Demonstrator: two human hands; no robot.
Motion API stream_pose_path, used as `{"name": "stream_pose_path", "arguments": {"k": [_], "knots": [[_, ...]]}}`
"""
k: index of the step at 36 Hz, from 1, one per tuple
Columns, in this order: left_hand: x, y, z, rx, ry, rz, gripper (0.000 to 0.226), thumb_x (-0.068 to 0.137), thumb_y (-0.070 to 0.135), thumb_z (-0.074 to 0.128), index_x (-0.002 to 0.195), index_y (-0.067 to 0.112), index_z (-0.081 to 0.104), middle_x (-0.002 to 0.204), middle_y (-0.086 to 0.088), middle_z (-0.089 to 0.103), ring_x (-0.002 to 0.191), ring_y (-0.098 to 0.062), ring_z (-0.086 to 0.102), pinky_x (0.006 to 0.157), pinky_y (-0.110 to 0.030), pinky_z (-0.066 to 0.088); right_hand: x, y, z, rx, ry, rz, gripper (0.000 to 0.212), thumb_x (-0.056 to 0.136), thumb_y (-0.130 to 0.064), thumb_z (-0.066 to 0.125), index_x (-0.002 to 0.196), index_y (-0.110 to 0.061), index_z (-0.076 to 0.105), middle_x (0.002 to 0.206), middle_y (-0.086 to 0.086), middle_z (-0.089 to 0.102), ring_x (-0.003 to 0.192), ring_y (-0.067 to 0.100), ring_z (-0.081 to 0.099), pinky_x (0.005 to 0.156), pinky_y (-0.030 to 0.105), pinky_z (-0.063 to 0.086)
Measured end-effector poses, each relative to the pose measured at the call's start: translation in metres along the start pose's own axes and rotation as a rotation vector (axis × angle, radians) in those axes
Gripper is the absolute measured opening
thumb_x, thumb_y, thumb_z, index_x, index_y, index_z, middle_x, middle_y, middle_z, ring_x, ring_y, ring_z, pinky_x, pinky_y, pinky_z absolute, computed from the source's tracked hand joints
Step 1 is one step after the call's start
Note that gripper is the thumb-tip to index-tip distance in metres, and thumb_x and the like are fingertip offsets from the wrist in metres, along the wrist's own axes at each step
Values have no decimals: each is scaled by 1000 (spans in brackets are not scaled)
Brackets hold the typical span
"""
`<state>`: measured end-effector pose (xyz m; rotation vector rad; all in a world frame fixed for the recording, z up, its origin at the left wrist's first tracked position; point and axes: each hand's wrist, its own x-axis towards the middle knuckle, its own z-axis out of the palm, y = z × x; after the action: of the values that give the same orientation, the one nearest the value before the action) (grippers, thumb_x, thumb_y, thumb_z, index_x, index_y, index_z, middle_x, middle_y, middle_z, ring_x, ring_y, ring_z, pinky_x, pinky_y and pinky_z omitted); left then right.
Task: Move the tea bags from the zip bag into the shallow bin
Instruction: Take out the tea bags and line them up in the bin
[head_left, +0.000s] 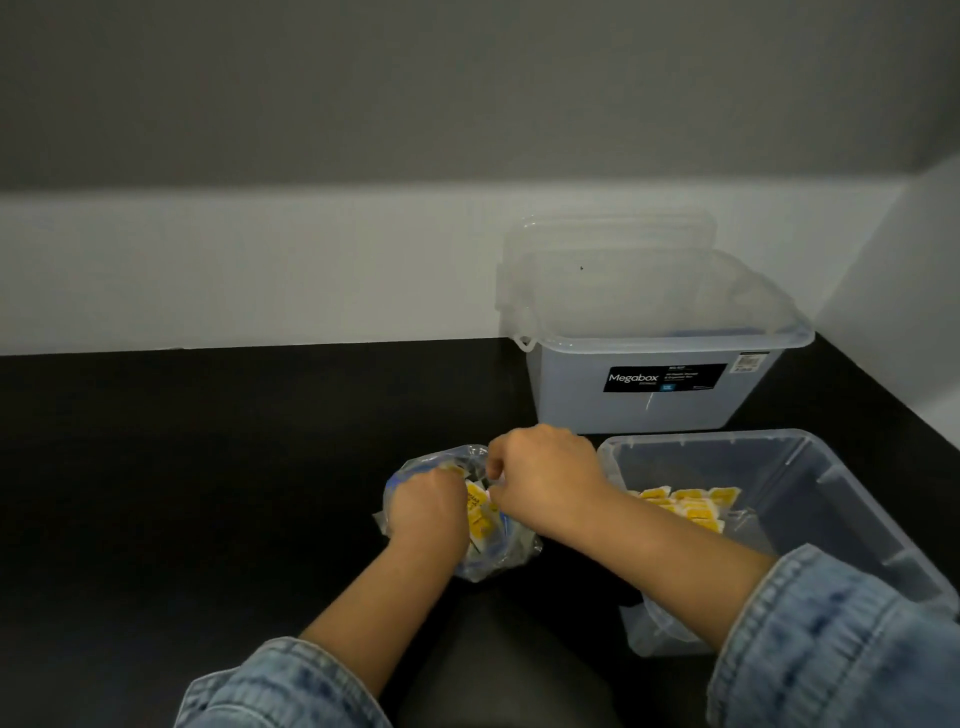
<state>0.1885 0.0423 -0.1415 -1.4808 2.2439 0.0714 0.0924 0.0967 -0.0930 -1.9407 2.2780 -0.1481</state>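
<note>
Both hands meet at the mouth of the clear zip bag (457, 514), which lies crumpled on the black desk (208, 467) toward its near edge. The left hand (428, 512) is curled with its fingers down inside the bag among the yellow tea bags (478, 512); whether it has hold of any cannot be told. The right hand (545, 478) is curled too, its fingertips pinching the bag's rim at the far side of the opening. Just beside the bag, to its right, the shallow bin (852, 499) of clear plastic sits by the desk's right edge with a cluster of yellow tea bags already in it. Behind that bin, in the desk's far right corner, stands a deeper tub (639, 405) labelled Megabox, its lid (608, 239) propped behind it against the wall.
</note>
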Motion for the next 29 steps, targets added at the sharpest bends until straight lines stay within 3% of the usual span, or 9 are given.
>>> {"name": "stream_pose_path", "arguments": {"k": [4, 8, 13, 18, 25, 29], "knots": [[1, 0, 1, -40, -1, 27, 33, 89, 21, 61, 120, 12, 53, 113, -4, 62, 101, -17, 61, 70, -28, 43, 8, -5, 15, -24, -69, -56, 23, 86, -21, 62, 108, -27, 68, 100, 0, 66, 92, 19, 63, 73, 31, 50], [0, -2, -3, -73, -23, 38, 36, 90, 20, 59, 123, 11, 50, 117, -6, 59, 104, -18, 60, 77, -29, 47, 14, -8, 29, -212, -94, -188, 23, 86, -21, 60, 109, -20, 66, 104, 4, 63, 99, 21, 54, 75, 31, 40], [1, -6, -6, -127, -78, 28, 44, 86, 24, 65, 126, 14, 48, 122, -6, 56, 108, -20, 57, 83, -33, 47, 20, -11, 38, -438, -153, -252, 30, 85, -35, 64, 107, -16, 63, 107, 6, 59, 101, 22, 47, 77, 33, 31], [-3, -10, 2, -90, 39, 25, 35, 88, 24, 62, 120, 15, 53, 114, -4, 59, 99, -17, 60, 71, -29, 46, 26, -10, 44, -457, -206, -256, 32, 83, -37, 67, 105, -14, 63, 110, 7, 58, 105, 23, 45, 87, 35, 35], [-4, -22, -12, -231, -128, -31, 51, 85, 38, 64, 129, 23, 45, 116, -5, 53, 100, -20, 56, 80, -33, 50, 28, -6, 44, -313, -189, -198, 30, 85, -33, 65, 110, -16, 63, 108, 6, 58, 100, 20, 46, 79, 32, 32], [-3, -30, -15, -334, -127, -26, 45, 84, 42, 63, 125, 29, 50, 108, -1, 54, 92, -16, 57, 81, -34, 52, 27, 0, 40, -145, -176, -151, 35, 85, -31, 66, 118, -20, 60, 111, 5, 57, 103, 19, 48, 87, 31, 36]]}}
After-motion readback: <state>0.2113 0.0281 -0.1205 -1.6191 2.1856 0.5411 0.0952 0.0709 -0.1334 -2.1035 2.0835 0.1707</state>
